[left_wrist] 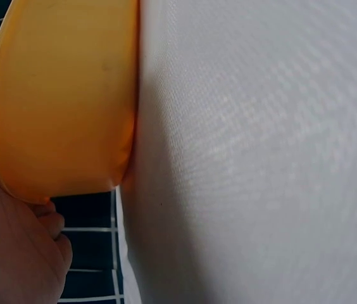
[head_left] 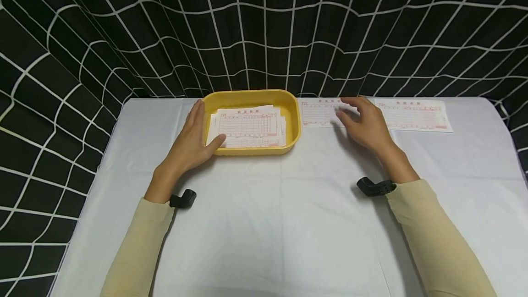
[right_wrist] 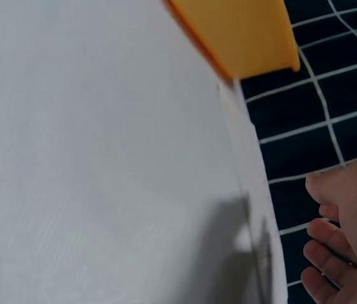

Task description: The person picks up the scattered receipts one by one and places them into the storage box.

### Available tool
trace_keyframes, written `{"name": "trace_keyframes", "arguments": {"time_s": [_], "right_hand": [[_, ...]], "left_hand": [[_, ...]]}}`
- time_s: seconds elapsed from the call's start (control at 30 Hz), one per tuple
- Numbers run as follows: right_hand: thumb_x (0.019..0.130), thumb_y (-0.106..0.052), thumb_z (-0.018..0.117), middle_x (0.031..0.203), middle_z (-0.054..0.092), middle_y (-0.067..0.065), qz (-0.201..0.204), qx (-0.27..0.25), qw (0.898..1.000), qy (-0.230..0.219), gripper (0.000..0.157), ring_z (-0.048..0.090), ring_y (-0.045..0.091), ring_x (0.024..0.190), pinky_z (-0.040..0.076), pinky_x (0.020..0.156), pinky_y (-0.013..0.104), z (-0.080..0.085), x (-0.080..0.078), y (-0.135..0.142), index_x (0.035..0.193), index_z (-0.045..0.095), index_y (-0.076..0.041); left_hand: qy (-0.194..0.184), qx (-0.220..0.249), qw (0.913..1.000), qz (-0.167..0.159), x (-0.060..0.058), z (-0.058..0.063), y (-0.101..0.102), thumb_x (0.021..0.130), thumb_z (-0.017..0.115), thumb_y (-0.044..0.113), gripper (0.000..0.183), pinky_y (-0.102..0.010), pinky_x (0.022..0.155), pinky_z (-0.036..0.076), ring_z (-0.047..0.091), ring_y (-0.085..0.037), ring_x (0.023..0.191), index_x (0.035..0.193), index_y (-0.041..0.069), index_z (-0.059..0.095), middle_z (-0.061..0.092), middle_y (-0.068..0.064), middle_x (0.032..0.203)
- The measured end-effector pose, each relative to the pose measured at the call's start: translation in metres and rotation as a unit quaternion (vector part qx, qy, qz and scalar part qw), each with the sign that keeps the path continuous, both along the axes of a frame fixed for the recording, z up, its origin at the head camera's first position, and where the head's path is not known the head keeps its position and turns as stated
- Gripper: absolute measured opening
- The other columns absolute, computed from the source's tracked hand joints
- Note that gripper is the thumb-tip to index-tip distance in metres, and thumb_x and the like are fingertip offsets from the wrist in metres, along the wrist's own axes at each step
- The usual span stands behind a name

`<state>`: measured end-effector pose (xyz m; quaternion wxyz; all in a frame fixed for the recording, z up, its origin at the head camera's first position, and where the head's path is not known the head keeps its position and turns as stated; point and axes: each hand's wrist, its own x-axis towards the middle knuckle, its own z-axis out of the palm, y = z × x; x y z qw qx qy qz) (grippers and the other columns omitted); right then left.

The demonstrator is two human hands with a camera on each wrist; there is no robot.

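Note:
A yellow plastic basket (head_left: 257, 151) stands at the back of the table, holding a loose pile of white receipt slips (head_left: 247, 125) printed with red lines. My left hand (head_left: 183, 145) grips its left end, thumb over the front rim and fingers along the outer side. In the left wrist view, the palm lies against the basket's rim. To the right of the basket, two receipt slips lie end to end: a left slip (head_left: 317, 113) and a right slip (head_left: 420, 116). Above where they meet hovers my right hand (head_left: 367, 125), fingers loosely bent and holding nothing.
A white cloth (head_left: 264, 223) covers the table. Black fabric with a white grid (head_left: 264, 26) hangs behind and to the sides, close to the table's back edge. Each wrist wears a small black camera, one on the left (head_left: 183, 199) and one on the right (head_left: 375, 187).

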<state>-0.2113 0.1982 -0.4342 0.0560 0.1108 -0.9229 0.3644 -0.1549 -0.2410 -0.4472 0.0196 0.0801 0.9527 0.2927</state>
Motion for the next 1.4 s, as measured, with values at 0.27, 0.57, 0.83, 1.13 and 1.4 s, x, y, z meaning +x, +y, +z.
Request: {"name": "trace_keyframes", "arguments": {"time_s": [0.27,0.57,0.83,1.13,1.4], "right_hand": [[0.102,-0.017,0.067,0.139,0.06,0.032,-0.002,0.004,1.0,0.03,0.045,0.052,0.051,0.136,0.036,0.116,0.064,-0.02,-0.017,0.005,0.14,0.061,0.006],[0.101,-0.02,0.067,0.157,0.049,0.029,-0.031,0.053,0.998,-0.003,0.055,0.038,0.049,0.153,0.025,0.128,0.063,-0.029,-0.023,0.013,0.149,0.053,0.003],[0.104,-0.024,0.064,0.164,0.041,0.03,-0.022,0.081,0.996,-0.034,0.061,0.027,0.047,0.161,0.013,0.132,0.064,-0.028,-0.023,0.013,0.156,0.046,0.003],[0.105,-0.026,0.064,0.166,0.038,0.029,-0.029,0.094,0.994,-0.053,0.066,0.027,0.046,0.161,0.004,0.136,0.057,-0.026,-0.022,0.014,0.16,0.041,0.001],[0.101,-0.019,0.069,0.161,0.045,0.03,-0.052,0.069,0.995,-0.046,0.066,0.035,0.049,0.155,0.014,0.135,0.057,-0.024,-0.02,0.013,0.16,0.042,-0.001]], "left_hand": [[0.0,-0.004,1.0,0.004,0.002,0.003,-0.006,0.1,0.06,0.053,0.104,-0.056,0.134,0.02,0.009,-0.031,0.168,0.171,0.01,-0.002,-0.001,-0.008,0.181],[0.001,0.008,1.0,0.0,0.003,0.005,-0.005,0.1,0.06,0.054,0.104,-0.056,0.134,0.02,0.008,-0.03,0.168,0.171,0.01,-0.002,-0.001,-0.008,0.181],[-0.003,0.009,1.0,0.002,0.002,0.005,-0.005,0.1,0.06,0.054,0.104,-0.057,0.134,0.019,0.007,-0.03,0.168,0.171,0.012,-0.003,-0.002,-0.007,0.181],[-0.006,0.009,0.9999,0.005,0.001,0.004,-0.002,0.099,0.061,0.055,0.105,-0.057,0.134,0.019,0.007,-0.029,0.168,0.171,0.012,-0.003,-0.002,-0.007,0.181],[-0.009,0.009,0.9999,0.005,0.001,0.001,-0.001,0.099,0.06,0.057,0.106,-0.058,0.134,0.018,0.007,-0.029,0.169,0.171,0.014,-0.004,-0.003,-0.006,0.181]]}}
